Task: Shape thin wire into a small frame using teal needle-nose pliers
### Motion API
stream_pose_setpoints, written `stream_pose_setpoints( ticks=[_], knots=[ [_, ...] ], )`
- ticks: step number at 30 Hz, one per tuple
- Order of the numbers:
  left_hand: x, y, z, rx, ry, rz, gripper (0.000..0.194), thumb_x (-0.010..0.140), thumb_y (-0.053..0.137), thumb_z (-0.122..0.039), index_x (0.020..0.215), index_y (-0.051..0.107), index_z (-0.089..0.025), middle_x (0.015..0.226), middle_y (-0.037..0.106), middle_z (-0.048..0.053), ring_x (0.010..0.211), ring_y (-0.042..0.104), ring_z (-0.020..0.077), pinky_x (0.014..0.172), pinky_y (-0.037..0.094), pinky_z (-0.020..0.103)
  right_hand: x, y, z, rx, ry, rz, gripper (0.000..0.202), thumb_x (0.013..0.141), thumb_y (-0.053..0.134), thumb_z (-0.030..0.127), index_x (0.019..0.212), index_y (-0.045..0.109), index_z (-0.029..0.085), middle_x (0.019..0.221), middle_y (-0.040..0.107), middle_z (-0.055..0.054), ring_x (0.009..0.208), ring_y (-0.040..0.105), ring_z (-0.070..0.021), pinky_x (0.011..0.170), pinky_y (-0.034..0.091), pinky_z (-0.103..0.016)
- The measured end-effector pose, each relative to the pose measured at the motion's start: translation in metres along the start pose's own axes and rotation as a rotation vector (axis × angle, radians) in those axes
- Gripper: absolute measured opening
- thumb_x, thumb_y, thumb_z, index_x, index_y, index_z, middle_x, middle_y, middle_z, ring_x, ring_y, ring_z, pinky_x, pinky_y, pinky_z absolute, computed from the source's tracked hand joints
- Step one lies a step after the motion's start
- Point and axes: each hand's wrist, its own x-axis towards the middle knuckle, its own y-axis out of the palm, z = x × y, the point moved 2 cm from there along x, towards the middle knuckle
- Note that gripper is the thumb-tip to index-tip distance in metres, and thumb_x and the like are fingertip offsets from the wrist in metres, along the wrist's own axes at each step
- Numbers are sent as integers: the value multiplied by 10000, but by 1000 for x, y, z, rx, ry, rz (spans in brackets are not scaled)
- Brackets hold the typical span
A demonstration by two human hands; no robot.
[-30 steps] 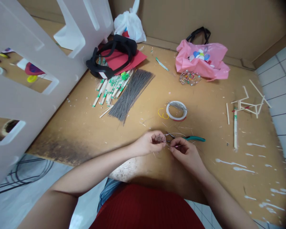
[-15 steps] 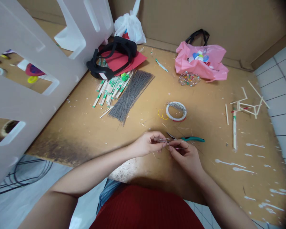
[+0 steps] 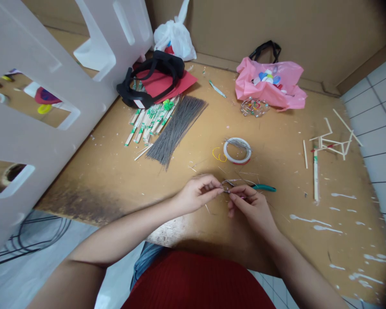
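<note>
The wire [image 3: 239, 180] was between the two hands, just above the near part of the surface [image 3: 116, 171], its thin loop arching over their fingertips. The left hand [image 3: 201, 193] had its grip pinched on it, thumb against finger; the right hand [image 3: 252, 204] was pinching it too, the fingertips of both almost meeting. A speck of pink showed by the right fingers, too small for me to make out.

Just beyond that hand lay the pliers [image 3: 265, 188], partly hidden by it, a teal handle poking out to the right. Loose wire bits were scattered around. Farther back sat a white ring [image 3: 225, 150] with grey wires lying across it, and a curl of yellow wire [image 3: 217, 154] beside it.

Off to the left lay a bundle of grey wires [image 3: 178, 128], next to wrapped chopsticks [image 3: 141, 128], with a red sheet [image 3: 189, 79] and a black headset [image 3: 128, 90] over their far ends. A white bag [image 3: 176, 36] stood behind. Toward the back right, a beaded tangle [image 3: 254, 107] lay against a pink bag [image 3: 247, 77]; a stick frame [image 3: 333, 140] rested near the right edge.
</note>
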Motion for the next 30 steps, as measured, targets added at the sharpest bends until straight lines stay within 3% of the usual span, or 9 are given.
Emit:
stream_pose_setpoints(
  ticks=[3, 5, 12, 19, 25, 30],
  knots=[
    [0, -1, -4, 152, 197, 30, 104, 846, 577, -211, 797, 624, -131, 700, 650, 46, 643, 586, 108, 609, 471, 228, 1, 0, -4, 73, 2, 39, 206, 757, 677, 371, 826, 612, 189, 598, 654, 23, 458, 617, -124, 493, 512, -262],
    [0, -2, -4, 162, 232, 28, 96, 847, 577, -206, 812, 629, -133, 717, 662, 52, 656, 597, 112, 617, 479, 230, 1, 0, -5, 113, 1, 59, 202, 765, 675, 366, 840, 616, 188, 615, 662, 19, 476, 624, -123, 509, 516, -261],
    [0, -2, 0, -70, -47, -26, 159, 844, 596, -287, 829, 626, -131, 727, 650, 38, 655, 602, 106, 619, 485, 225, 2, 2, -7, 274, 74, 141, 221, 758, 688, 343, 916, 629, 200, 687, 693, -1, 508, 634, -129, 541, 520, -277],
    [2, -4, 3, -253, -81, -38, 192, 879, 543, -321, 847, 577, -135, 780, 601, 36, 673, 585, 100, 630, 484, 233, 3, 2, -11, 246, 101, 142, 194, 711, 736, 326, 833, 664, 193, 637, 666, 17, 562, 632, -119, 603, 518, -268],
    [2, -4, -1, -156, -73, -29, 194, 848, 592, -316, 798, 623, -132, 739, 584, 29, 651, 548, 93, 611, 449, 225, 3, 4, -12, 129, 62, 110, 181, 711, 735, 337, 794, 658, 196, 597, 656, 26, 570, 637, -128, 627, 524, -286],
    [1, -2, 0, -126, -93, -22, 203, 826, 618, -324, 785, 639, -127, 736, 604, 34, 656, 551, 99, 613, 440, 226, 3, 3, -14, 172, 31, 57, 195, 694, 749, 320, 788, 623, 204, 623, 663, 27, 582, 647, -132, 628, 527, -287]
  ],
)
